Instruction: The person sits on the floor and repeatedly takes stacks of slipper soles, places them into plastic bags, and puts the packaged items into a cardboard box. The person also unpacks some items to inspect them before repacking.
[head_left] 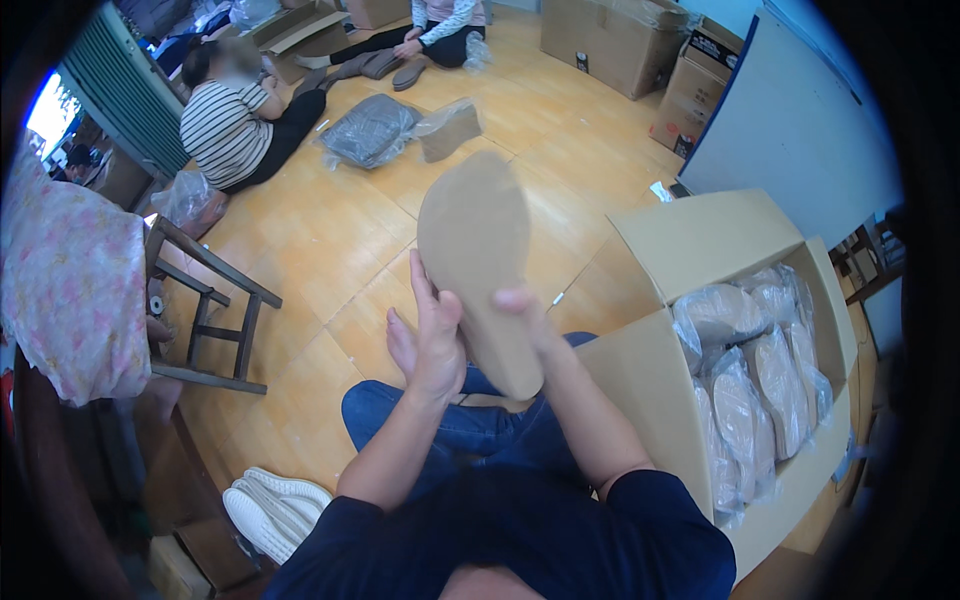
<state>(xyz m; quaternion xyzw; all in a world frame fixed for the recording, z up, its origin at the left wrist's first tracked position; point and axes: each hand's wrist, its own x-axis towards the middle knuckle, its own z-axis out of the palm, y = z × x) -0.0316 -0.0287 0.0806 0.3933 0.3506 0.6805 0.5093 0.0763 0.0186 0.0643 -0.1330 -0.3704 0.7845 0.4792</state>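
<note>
A beige, sole-shaped insole [475, 230] is held up in front of me, its broad end away from me and its narrow end over my lap. My right hand [528, 308] grips it by the right edge, with the thumb on its face; the other fingers are hidden behind. Against its left edge rests my left hand [437, 335], the fingers stretched out along the side and the thumb apart. Whether this is one insole or several stacked together, I cannot tell.
To my right stands an open carton [640, 345] of plastic-wrapped insoles [780, 385]. White soles [275, 510] lie at lower left, near a wooden stool frame [215, 325]. Ahead are a wrapped grey bundle [370, 130], a bagged insole stack [450, 130] and two seated people [228, 125].
</note>
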